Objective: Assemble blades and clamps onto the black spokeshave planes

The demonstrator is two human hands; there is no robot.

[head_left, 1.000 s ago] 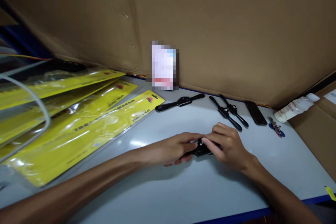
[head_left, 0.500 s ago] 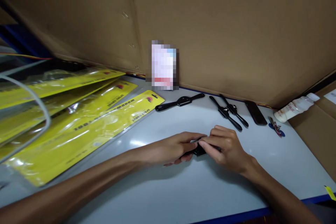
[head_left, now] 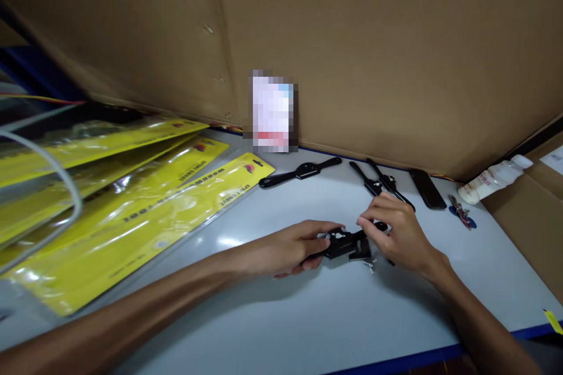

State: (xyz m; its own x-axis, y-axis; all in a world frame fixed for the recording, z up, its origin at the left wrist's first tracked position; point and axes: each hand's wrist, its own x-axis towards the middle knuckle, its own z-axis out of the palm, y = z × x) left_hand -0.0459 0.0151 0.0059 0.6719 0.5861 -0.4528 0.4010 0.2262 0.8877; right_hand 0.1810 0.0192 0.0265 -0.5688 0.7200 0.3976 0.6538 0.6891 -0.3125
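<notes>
— Holding that black tool (head_left: 345,244) flat on the bench (head_left: 272,316), is that the idea?

— It looks so. The left hand (head_left: 292,246) has its grip pressed around the tool's left handle, thumb on top and fingers curled beneath, which I judge is meant to keep it from turning. The tool lies near the middle of the bench, a little toward the front edge.

— And the right hand (head_left: 402,234)?

— Its fingertips (head_left: 364,222) pinch at the tool's right side, just above the middle block. What exactly sits between them is too small to tell. A small silvery screw (head_left: 369,265) lies on the bench, just beside the tool's near side.

— What else is laid out?

— Toward the back edge, three more of the same black tools: one (head_left: 299,172) alone, a crossed pair (head_left: 379,184) just behind the right hand. A dark flat phone (head_left: 421,188) lies beyond them, then a bunch of keys (head_left: 461,215) and a pale bottle (head_left: 492,179) on its side at the back right corner.

— And the yellow packets (head_left: 132,211)?

— Fanned along the left edge, overlapping, mouths pointing to the middle, probably so they stay within reach. A cardboard wall (head_left: 373,41) closes off the back, with a blurred card (head_left: 272,111) leaning on it.
</notes>
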